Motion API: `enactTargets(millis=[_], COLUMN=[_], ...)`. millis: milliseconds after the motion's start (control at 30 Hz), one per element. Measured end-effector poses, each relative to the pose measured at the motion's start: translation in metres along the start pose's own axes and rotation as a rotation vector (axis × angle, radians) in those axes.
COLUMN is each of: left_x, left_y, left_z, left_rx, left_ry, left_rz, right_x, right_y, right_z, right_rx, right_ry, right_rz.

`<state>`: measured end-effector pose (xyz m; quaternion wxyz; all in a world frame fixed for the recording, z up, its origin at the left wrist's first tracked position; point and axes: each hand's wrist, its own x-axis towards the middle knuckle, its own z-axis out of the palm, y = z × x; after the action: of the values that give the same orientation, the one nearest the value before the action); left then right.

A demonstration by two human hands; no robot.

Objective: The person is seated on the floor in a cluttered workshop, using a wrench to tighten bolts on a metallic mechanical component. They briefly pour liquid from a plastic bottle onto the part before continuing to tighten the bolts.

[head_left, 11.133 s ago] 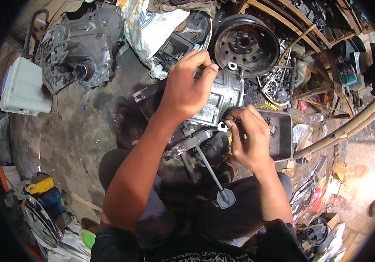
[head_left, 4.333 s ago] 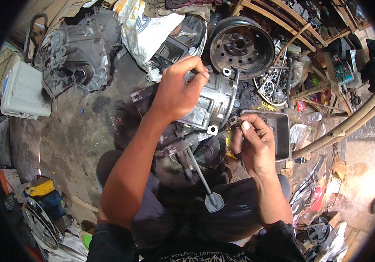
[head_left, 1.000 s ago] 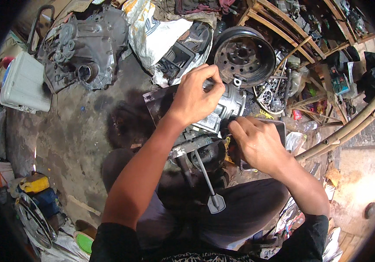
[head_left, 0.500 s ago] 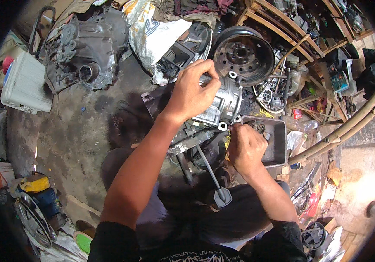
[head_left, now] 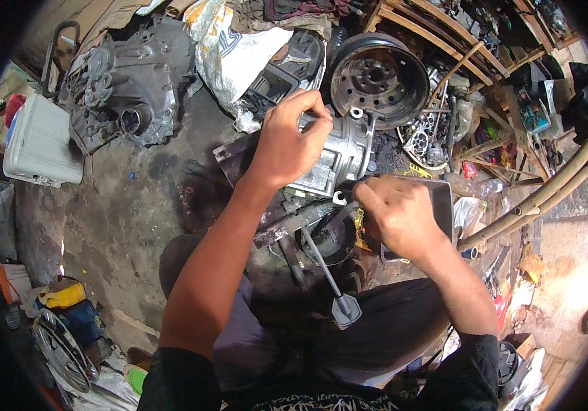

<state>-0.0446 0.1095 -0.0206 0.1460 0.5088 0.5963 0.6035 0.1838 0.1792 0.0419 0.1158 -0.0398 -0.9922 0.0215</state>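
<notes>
In front of me a silver, ribbed cylindrical metal housing with mounting lugs (head_left: 342,154) lies on a dark metal stand (head_left: 280,229). My left hand (head_left: 294,140) is over the housing's left part, thumb and fingers closed in a pinch; what lies between them is hidden. My right hand (head_left: 400,212) is closed beside the housing's lower right end, close to a lug. Its curled fingers hide whatever they hold. A metal rod with a flat grey paddle-shaped end (head_left: 345,310) slopes from the stand toward my lap.
A grey rectangular metal pan (head_left: 442,205) sits partly under my right hand. Beyond the housing stands a black steel wheel rim (head_left: 379,82). A large gearbox casing (head_left: 133,82) and a pale plastic container (head_left: 44,140) are at left; bamboo poles (head_left: 540,192) curve along the right.
My right hand has turned and risen slightly, its back now across the pan. The left hand keeps its pinch; it and the housing appear a little further left as the view shifts.
</notes>
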Motion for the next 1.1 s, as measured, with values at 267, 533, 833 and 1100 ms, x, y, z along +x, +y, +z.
enactTargets(millis=[267,533,833,1100], left_x=[0.002,0.0,0.0,-0.001], left_y=[0.001,0.0,0.001,-0.001], left_z=[-0.001,-0.002,-0.002,-0.003], left_rx=[0.053,0.01,-0.007,0.037], left_ry=[-0.004,-0.006,-0.015,0.001], left_rz=[0.052,0.024,-0.024,0.041], right_x=[-0.009,-0.017,0.004,0.001], right_y=[-0.008,-0.004,0.0,-0.002], right_z=[0.031,0.019,0.003,0.016], right_rx=[-0.083,-0.002,0.011,-0.076], right_ry=[0.328,0.203,0.05,0.32], right_rz=[0.057,0.127,0.005,0.245])
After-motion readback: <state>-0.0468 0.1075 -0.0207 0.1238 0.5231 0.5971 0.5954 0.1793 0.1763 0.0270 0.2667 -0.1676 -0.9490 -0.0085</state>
